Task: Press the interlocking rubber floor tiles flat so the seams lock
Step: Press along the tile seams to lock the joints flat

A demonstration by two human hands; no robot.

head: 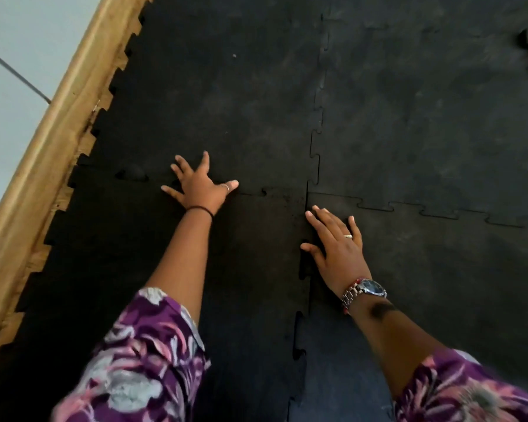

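Two flat hands press on black rubber floor tiles where their seams meet.

The left hand (199, 186), fingers spread and palm down, gripping nothing, rests on the seam (253, 192) between the far-left tile (226, 102) and the near-left tile (250, 269). The right hand (336, 245), also open and flat, lies on the near-right tile (439, 269) beside the upright seam (306, 263). A wooden board (58, 111) edges the tiles on the left.

Soft daylight falls from the upper left, brightening the pale wall (9, 56) and wooden skirting (43, 141). The black rubber tiles (409, 132) go murky near the bottom. The floral sleeves (141, 360) smear with blur, and straight edges bow outward.
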